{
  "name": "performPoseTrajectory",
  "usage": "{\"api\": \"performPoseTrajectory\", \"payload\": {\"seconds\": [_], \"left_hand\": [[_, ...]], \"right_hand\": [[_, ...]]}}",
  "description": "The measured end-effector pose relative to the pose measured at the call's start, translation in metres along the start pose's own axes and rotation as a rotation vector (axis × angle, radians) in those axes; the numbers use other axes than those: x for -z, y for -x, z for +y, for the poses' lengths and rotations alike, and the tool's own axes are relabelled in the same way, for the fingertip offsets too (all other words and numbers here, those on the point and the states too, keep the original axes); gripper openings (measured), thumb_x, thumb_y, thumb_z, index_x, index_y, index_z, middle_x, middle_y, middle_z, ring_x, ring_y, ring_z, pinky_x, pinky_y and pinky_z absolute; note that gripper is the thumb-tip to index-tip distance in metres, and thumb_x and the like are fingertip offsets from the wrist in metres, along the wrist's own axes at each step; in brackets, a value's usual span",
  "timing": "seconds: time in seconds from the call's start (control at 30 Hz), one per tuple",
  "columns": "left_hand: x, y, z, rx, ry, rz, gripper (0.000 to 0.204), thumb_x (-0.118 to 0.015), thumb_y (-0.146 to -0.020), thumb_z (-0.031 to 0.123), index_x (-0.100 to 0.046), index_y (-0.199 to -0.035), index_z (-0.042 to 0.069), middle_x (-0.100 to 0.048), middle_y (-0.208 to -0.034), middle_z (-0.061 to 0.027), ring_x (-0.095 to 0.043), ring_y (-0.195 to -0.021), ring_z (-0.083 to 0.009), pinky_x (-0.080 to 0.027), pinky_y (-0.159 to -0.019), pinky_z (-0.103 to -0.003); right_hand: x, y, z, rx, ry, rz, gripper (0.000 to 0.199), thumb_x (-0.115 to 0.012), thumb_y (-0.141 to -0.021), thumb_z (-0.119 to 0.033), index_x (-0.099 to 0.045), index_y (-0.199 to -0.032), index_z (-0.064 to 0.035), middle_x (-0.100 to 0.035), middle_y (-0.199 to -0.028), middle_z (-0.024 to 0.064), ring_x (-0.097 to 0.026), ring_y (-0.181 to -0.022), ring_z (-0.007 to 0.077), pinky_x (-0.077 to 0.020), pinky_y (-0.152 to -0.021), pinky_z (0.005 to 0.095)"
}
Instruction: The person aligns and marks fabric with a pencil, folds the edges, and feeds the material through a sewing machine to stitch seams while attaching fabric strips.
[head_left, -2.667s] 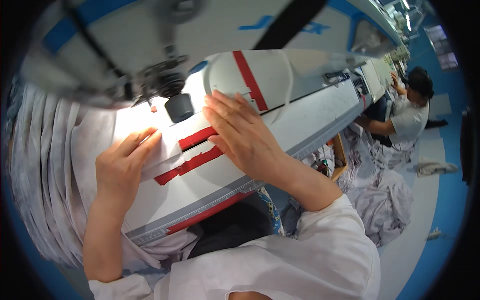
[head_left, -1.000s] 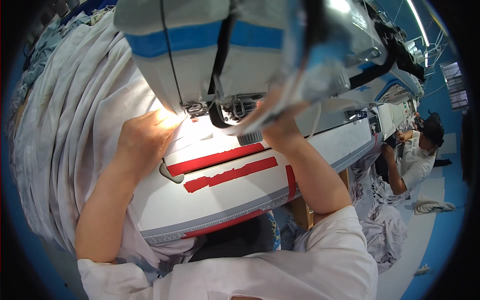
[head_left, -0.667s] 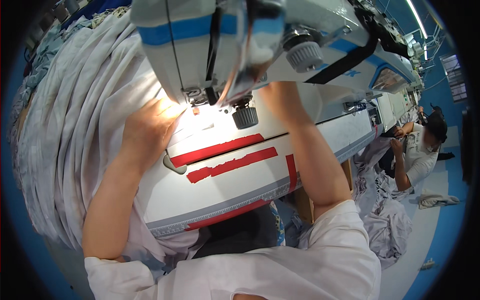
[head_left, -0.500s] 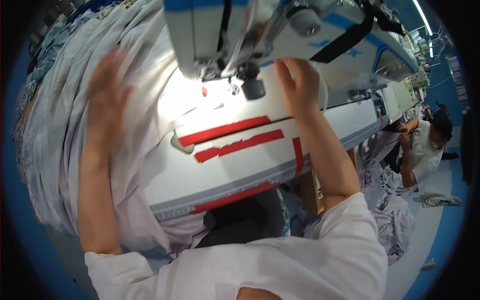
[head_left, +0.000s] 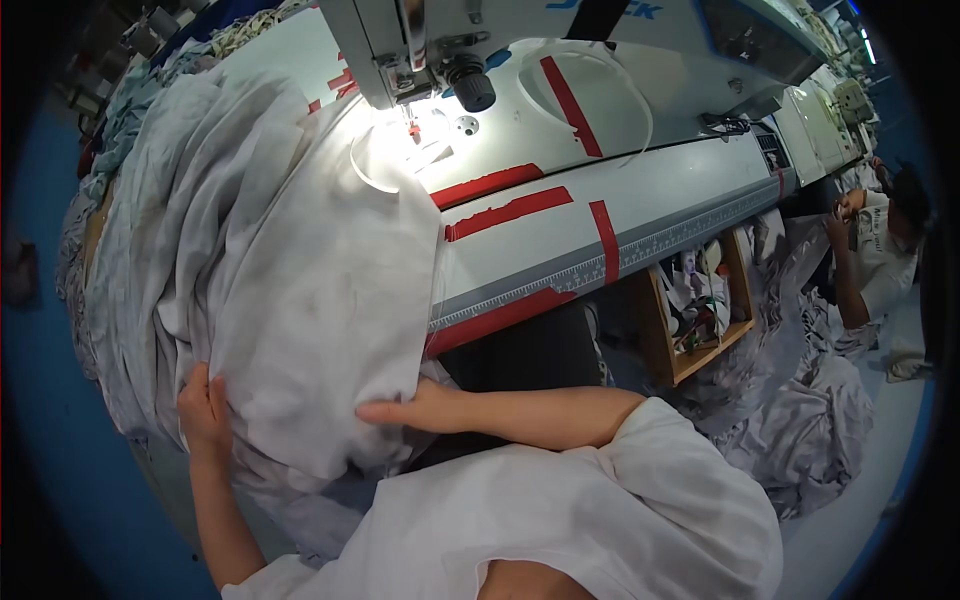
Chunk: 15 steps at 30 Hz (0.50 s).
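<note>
A broad piece of pale grey-white fabric [head_left: 325,280] hangs from the lit needle area over the front edge of the sewing machine table [head_left: 680,210]. My left hand [head_left: 205,410] is closed on its left side, thumb up. At the lower right edge my right hand [head_left: 410,407] pinches the same fabric, its thumb lying on top and the other fingers hidden beneath. Above the far end of the cloth stands the sewing machine head [head_left: 470,85], with its lamp shining on the needle plate.
Bunched cloth [head_left: 140,290] lies along the left. Red tape strips [head_left: 510,212] and a ruler edge mark the table. Below it an open wooden drawer [head_left: 700,345] holds small items. At the right, a co-worker [head_left: 885,250] sits beside heaped cloth [head_left: 800,430].
Both hands have come down toward me from beside the machine head and now hold the fabric. A flat panel of fabric now spreads over the table's left front. My view has shifted.
</note>
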<state>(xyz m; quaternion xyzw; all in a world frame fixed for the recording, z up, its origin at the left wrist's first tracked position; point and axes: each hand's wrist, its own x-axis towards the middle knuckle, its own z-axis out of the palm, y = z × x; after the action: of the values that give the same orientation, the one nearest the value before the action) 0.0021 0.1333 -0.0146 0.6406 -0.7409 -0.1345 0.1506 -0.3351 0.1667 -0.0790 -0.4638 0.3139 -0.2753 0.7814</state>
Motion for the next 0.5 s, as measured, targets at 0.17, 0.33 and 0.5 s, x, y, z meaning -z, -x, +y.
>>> {"api": "performPoseTrajectory", "payload": {"seconds": [0.17, 0.33, 0.5], "left_hand": [[0.020, 0.011, 0.031, 0.160, -0.149, -0.184, 0.043, -0.049, -0.098, 0.034, -0.047, -0.076, -0.003, -0.049, -0.061, -0.0243, -0.050, -0.058, -0.0410, -0.037, -0.054, -0.045], [0.014, 0.019, 0.035, 0.186, -0.237, -0.328, 0.048, -0.057, -0.092, 0.040, -0.052, -0.073, -0.004, -0.052, -0.062, -0.0257, -0.052, -0.059, -0.0450, -0.040, -0.057, -0.048], [0.038, 0.015, 0.036, 0.180, -0.383, -0.576, 0.044, -0.066, -0.085, 0.036, -0.059, -0.078, -0.006, -0.056, -0.065, -0.0259, -0.057, -0.067, -0.0460, -0.046, -0.065, -0.048]], "right_hand": [[0.000, 0.037, -0.002, 0.220, -0.028, -0.014, 0.034, -0.060, -0.095, -0.019, -0.057, -0.121, 0.0017, -0.063, -0.114, 0.0101, -0.057, -0.107, 0.0164, -0.0455, -0.092, 0.0306], [0.006, 0.069, 0.004, 0.104, -0.039, 0.009, 0.029, -0.058, -0.096, -0.019, -0.062, -0.115, 0.0030, -0.068, -0.107, 0.0071, -0.059, -0.099, 0.0098, -0.0471, -0.087, 0.0251], [-0.015, 0.064, 0.042, 0.088, -0.121, -0.040, 0.023, -0.064, -0.094, -0.020, -0.068, -0.101, 0.0018, -0.069, -0.091, 0.0010, -0.059, -0.084, 0.0052, -0.0493, -0.072, 0.0246]]}}
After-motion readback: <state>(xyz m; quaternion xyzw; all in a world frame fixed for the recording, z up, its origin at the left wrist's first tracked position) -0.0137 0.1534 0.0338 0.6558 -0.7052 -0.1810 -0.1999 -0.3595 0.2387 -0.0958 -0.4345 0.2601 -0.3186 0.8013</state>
